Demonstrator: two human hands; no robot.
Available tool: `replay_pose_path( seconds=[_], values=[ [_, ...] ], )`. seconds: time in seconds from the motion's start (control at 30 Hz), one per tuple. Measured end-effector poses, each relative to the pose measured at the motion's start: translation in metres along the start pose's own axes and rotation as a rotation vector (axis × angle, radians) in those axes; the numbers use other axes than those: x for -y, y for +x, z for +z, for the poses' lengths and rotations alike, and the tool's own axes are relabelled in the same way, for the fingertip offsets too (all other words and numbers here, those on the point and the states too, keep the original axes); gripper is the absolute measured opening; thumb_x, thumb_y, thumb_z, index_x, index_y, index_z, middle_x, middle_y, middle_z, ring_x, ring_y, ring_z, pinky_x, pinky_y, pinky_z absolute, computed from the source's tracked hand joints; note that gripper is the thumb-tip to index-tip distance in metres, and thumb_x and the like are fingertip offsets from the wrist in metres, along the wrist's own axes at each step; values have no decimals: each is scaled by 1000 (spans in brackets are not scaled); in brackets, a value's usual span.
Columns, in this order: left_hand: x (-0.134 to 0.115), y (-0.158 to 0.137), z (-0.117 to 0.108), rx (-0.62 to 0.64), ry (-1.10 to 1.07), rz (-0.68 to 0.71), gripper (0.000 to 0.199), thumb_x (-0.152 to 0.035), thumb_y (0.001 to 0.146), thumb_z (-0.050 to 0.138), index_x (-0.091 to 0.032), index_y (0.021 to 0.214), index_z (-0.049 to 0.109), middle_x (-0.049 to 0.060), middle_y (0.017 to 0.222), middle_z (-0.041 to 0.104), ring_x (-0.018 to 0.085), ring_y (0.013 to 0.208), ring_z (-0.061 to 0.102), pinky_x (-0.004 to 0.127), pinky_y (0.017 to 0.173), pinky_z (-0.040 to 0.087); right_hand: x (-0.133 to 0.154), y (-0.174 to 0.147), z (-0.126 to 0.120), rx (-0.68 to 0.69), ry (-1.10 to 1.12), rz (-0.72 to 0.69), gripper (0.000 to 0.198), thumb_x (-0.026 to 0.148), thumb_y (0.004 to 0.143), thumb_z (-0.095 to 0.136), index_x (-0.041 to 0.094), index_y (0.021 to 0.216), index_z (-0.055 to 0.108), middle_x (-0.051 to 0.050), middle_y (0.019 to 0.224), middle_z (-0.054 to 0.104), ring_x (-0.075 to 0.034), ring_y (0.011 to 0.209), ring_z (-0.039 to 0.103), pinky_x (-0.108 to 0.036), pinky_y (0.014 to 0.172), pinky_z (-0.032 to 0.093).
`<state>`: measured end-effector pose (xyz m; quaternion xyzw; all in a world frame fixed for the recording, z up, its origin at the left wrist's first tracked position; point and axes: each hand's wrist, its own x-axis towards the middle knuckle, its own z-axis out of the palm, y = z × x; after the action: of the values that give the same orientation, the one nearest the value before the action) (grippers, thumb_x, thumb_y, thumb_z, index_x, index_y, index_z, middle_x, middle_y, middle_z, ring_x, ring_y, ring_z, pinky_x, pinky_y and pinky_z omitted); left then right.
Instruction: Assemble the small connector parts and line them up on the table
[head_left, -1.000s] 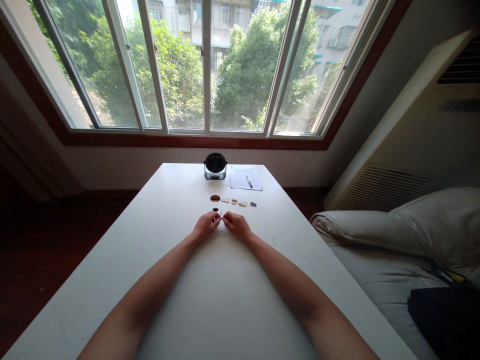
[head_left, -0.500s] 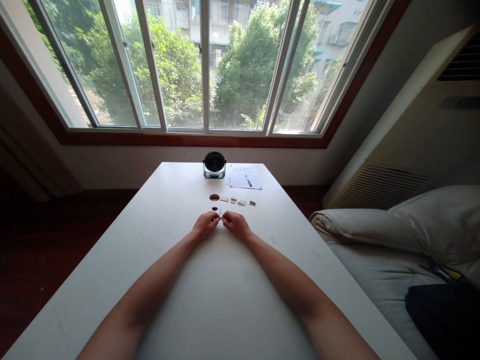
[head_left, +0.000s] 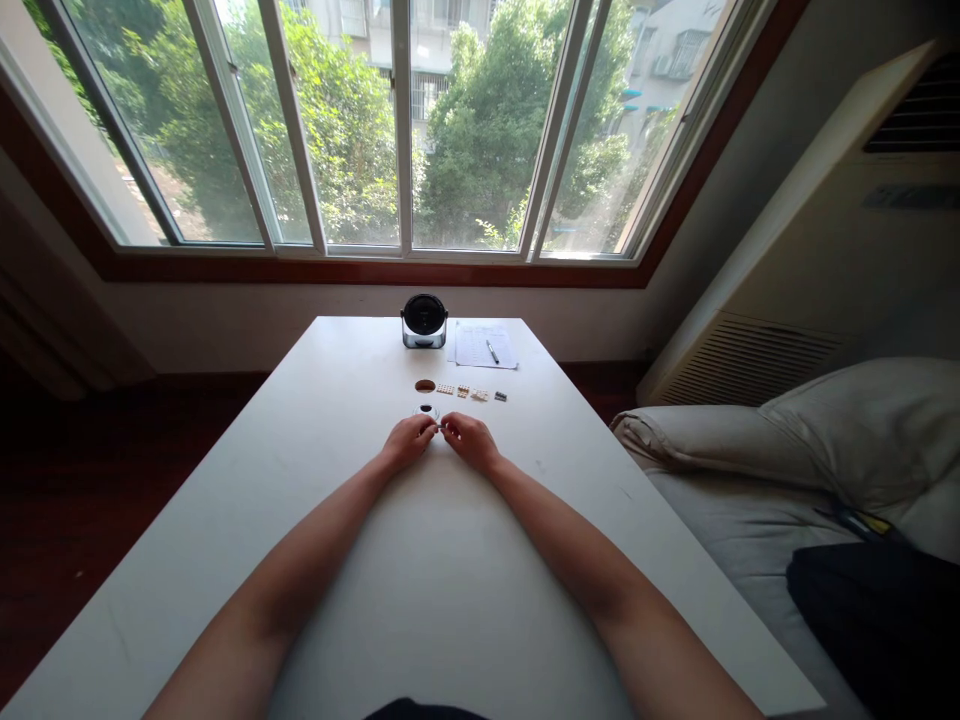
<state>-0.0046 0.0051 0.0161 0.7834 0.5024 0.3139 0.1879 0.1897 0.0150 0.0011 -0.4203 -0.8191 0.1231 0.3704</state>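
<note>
My left hand and my right hand almost meet above the white table, fingers closed in a pinch. Between the fingertips is a small thin dark piece, too small to name. Just beyond them lies a round item with a dark centre and a pale or clear rim, partly hidden by the fingers. Farther back is a brown round disc or shallow dish. To its right runs a row of small pieces: a pale dotted sheet, a brownish group, a whitish group and dark grey pieces.
A small black fan-like device stands at the table's far end. Beside it lie paper sheets with a pen on top. A window is behind the table, and a padded grey seat stands at the right.
My head view has shifted slightly, so the scene sits a little higher and further left. Both hands remain together with only slight finger movement. A dark shape now shows at the bottom edge.
</note>
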Motion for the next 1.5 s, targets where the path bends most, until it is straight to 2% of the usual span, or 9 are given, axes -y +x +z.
replay_pose_path(
  seconds=[0.33,0.5,0.67,0.93,1.3,1.5],
  values=[
    [2,-1,-2,10,-37,17,35,-39,95,42,-21,83,70,3,77,70,18,74,62,27,72,45,3,0,-3,19,-70,-21,13,27,94,55,23,90,67,-2,85,66,-15,75,57,-24,72,39],
    [3,-2,-1,-40,-34,36,25,-36,91,51,-23,91,72,4,87,72,17,77,62,27,74,46,2,-2,3,44,-168,-49,11,27,94,56,21,89,64,-3,85,65,-15,77,56,-25,71,37],
    [5,-1,1,-55,-41,49,19,-32,89,55,-23,94,71,3,88,70,16,75,62,27,73,47,3,-2,5,43,-236,-45,6,24,94,56,21,92,61,-3,87,65,-16,79,57,-25,71,38],
    [6,-1,0,-35,-42,33,23,-32,92,51,-22,96,71,4,92,71,17,80,62,27,73,46,0,-2,7,35,-218,-40,10,25,93,61,24,103,60,-1,90,67,-15,80,60,-24,72,40],
    [2,0,-3,16,-34,-2,26,-37,92,51,-22,93,71,4,88,72,18,79,62,27,73,45,-2,-3,5,29,-210,-61,11,28,99,53,22,93,61,-3,91,65,-15,82,59,-24,73,40],
    [2,0,-2,26,-67,-9,29,-38,93,47,-22,92,71,4,87,71,18,80,62,27,73,45,-1,-5,4,11,-182,-57,8,27,97,56,23,102,61,-3,93,66,-15,80,59,-24,73,41]
  ],
)
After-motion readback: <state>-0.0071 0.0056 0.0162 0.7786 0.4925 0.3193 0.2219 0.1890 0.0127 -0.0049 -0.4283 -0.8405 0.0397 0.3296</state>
